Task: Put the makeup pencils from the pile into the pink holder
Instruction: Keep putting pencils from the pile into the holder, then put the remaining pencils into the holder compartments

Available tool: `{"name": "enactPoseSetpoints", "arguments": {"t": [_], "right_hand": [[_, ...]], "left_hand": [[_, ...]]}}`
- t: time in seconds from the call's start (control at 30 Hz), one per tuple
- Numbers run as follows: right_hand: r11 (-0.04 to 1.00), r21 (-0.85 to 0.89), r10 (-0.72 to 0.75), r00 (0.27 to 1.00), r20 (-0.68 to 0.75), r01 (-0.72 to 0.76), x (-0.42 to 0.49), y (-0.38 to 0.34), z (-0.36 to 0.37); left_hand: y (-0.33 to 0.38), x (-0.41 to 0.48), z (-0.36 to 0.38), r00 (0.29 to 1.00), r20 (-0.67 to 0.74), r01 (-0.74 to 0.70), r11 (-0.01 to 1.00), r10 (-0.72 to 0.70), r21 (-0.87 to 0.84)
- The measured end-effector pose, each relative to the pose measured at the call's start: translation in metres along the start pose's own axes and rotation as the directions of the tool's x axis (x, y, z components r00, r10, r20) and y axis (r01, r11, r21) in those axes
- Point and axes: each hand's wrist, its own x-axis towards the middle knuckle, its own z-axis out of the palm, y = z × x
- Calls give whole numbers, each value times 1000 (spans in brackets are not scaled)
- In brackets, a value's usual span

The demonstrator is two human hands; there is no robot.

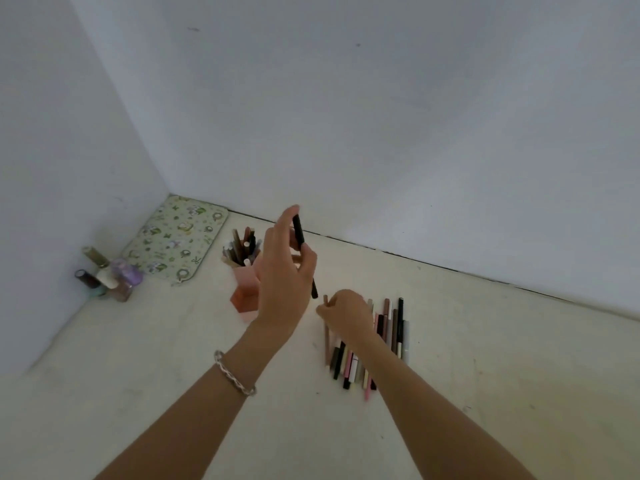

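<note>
My left hand [282,275] is raised above the table and grips a black makeup pencil [299,233] that stands nearly upright, its lower tip poking out below my fingers. Just to its left stands the pink holder [244,292] with several pencils sticking out of its top. My right hand [344,311] rests on the left end of the pile of makeup pencils [381,336] and pinches a brownish-pink pencil [326,337] at its upper end. The pile lies in a rough row on the white table.
A green patterned tray [176,239] lies flat in the back-left corner. A cluster of small nail polish bottles [107,275] stands against the left wall. White walls close the table at the back and left. I wear a silver bracelet [233,374] on my left wrist.
</note>
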Motion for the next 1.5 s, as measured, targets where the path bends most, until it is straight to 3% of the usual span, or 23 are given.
{"name": "enactPoseSetpoints", "arguments": {"t": [0.1, 0.17, 0.23, 0.37, 0.47, 0.57, 0.7, 0.8, 0.97, 1.07, 1.2, 1.3, 1.4, 1.5], "right_hand": [[950, 311, 31, 999, -39, -18, 9, -15, -30], [838, 545, 41, 995, -86, 13, 10, -30, -49], [736, 673, 46, 986, -161, 76, 7, -45, -62], [621, 748, 23, 949, -315, 233, -3, -66, -70], [585, 726, -44, 907, -418, 362, -12, -78, -70], [556, 672, -119, 847, -518, 489, -17, -95, -71], [569, 529, -251, 745, -618, 630, -18, -124, -60], [610, 415, -351, 700, -623, 675, -15, -140, -40], [747, 148, -550, 727, -412, 648, -10, -141, -5], [699, -145, -691, 609, -390, 701, -12, -129, 9], [746, -29, -540, 578, -611, 666, -17, -110, -9], [795, 115, -398, 655, -642, 596, -15, -88, -35], [840, 184, -289, 709, -643, 510, -17, -59, -57], [868, 198, -237, 729, -642, 456, -19, -28, -70]], "left_hand": [[-11, 35, -40, 971, -240, -28, 998, 16, -48], [-24, 49, -65, 942, -336, -15, 1000, 13, -3], [-38, 51, -78, 945, -328, 20, 999, -5, 42], [-64, 40, -70, 986, -169, 24, 993, -4, 114], [-79, 35, -64, 997, -78, 10, 964, 11, 266], [-86, 35, -68, 989, -125, -8, 868, 81, 497], [-78, 48, -90, 959, -263, 6, 919, 106, 393], [-70, 55, -100, 957, -278, 2, 960, 80, 281], [-62, 51, -104, 974, -221, -1, 982, 44, 191], [-57, 43, -98, 982, -187, 40, 983, -6, 177], [-44, 25, -75, 992, -118, -36, 995, 47, 98], [-33, 4, -36, 994, 105, -24, 994, 13, 106], [-36, -26, 15, 884, 400, 90, 929, -240, 359], [-49, -48, 49, 730, 457, 263, 825, -509, 500]]}}
